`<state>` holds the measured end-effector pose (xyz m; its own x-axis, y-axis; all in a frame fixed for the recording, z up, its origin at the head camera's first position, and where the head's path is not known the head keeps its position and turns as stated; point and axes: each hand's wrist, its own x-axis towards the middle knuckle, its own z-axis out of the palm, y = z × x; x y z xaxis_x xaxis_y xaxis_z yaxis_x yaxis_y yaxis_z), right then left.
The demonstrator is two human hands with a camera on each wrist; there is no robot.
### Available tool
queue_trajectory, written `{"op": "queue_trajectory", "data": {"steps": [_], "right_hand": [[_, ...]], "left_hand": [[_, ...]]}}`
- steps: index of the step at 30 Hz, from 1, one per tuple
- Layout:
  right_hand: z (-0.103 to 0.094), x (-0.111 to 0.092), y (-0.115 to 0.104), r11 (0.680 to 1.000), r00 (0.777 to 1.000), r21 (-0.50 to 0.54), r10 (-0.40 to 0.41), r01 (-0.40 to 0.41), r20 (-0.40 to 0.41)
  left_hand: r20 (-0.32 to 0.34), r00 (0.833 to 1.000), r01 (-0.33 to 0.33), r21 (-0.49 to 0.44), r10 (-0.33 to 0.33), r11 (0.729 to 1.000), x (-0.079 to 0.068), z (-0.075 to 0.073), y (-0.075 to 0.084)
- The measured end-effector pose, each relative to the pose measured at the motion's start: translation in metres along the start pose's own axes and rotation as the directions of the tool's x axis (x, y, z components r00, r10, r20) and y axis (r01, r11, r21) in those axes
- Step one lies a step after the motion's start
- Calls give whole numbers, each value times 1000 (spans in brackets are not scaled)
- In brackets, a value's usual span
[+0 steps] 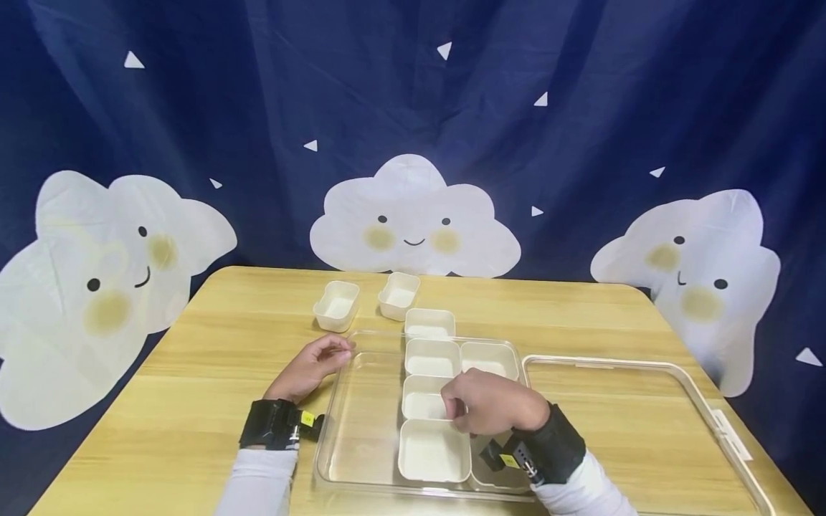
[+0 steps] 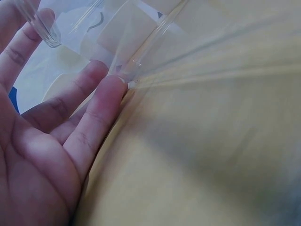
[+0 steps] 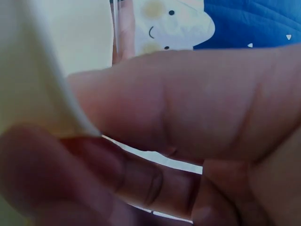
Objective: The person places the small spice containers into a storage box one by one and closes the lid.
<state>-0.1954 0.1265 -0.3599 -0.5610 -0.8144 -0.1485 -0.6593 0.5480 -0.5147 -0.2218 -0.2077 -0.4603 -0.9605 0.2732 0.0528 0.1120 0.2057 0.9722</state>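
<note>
A clear shallow tray (image 1: 361, 430) lies on the table with several small cream bins inside, among them a square bin (image 1: 434, 451) near the front. My right hand (image 1: 493, 401) reaches over the tray and pinches the wall of a cream bin (image 1: 422, 398) in the middle row. Close up in the right wrist view, thumb and fingers meet on the cream bin wall (image 3: 28, 70). My left hand (image 1: 316, 365) rests at the tray's far left corner, its loosely extended fingers (image 2: 108, 96) touching the clear edge. Part of the right column is hidden beneath my right hand.
Two cream bins, one at the left (image 1: 337, 307) and one beside it (image 1: 399, 296), stand on the table behind the tray. Another bin (image 1: 430, 322) sits at its far edge. A white-rimmed clear lid (image 1: 677, 376) lies to the right. Behind the table hangs a blue curtain (image 1: 361, 86).
</note>
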Motion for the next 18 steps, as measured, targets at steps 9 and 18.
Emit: {"op": "queue_trajectory", "data": {"steps": [9,18], "right_hand": [[3,2,2,999,1000,-35,18,-18,4],[4,3,2,998,998,-32,58,-58,13]], "left_hand": [[-3,1000,-10,-2,10,1000,1,0,-2],[-9,1000,-27,-2,27,1000,-1,1,0]]}}
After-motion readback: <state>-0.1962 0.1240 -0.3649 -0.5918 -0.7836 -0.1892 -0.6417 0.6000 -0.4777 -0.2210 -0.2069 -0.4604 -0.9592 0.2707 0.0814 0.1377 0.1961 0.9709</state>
